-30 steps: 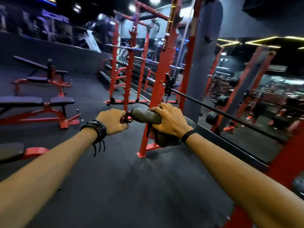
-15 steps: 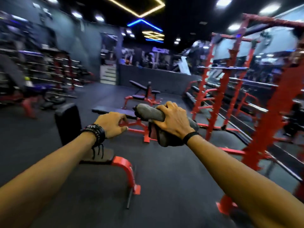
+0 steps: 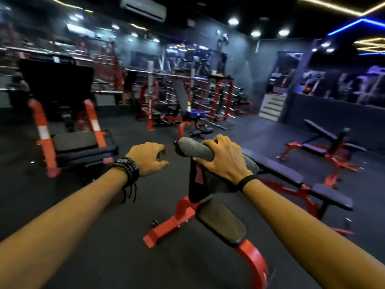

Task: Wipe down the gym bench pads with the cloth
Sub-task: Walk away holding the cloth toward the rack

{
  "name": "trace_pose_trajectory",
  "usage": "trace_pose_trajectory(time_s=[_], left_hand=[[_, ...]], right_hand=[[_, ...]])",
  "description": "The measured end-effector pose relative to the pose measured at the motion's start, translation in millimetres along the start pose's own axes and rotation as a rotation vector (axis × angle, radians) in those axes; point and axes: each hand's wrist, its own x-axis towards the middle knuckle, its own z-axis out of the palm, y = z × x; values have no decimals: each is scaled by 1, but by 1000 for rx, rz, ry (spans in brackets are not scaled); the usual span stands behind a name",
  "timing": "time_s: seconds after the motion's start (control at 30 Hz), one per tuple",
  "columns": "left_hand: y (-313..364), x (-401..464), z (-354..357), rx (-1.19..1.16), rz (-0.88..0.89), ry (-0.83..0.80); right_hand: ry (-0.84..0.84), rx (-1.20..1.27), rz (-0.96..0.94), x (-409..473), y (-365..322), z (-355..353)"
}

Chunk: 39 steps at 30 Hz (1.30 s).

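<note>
My right hand [image 3: 224, 161] grips a rolled grey cloth [image 3: 193, 150], held out in front of me at chest height; more of the cloth hangs down under the hand. Beside it on the left hovers my left hand [image 3: 149, 158], its fingers loosely curled and holding nothing, a short gap from the cloth's end. Below my hands stands a red-framed bench with a black seat pad [image 3: 221, 223] and an upright black back pad [image 3: 195, 184], partly hidden behind the cloth. A flat bench's black pad [image 3: 291, 176] lies to the right.
A red machine with black pads [image 3: 79, 142] stands at the left. An incline bench [image 3: 331, 140] sits far right, another bench [image 3: 183, 101] and barbell racks [image 3: 216, 99] at the back. Dark rubber floor [image 3: 125, 247] stretches between them. Steps [image 3: 273, 106] rise at the back right.
My view has swung left across the gym, bringing the bench right under my hands. My left hand has loosened from a fist; the right hand still holds the cloth.
</note>
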Motion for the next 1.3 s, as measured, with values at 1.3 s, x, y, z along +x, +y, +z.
trace_pose_trajectory(time_s=[1.3], left_hand=[[-418,738,139,94,-245,-7]], right_hand=[[-19,150,-91,688,229,602]])
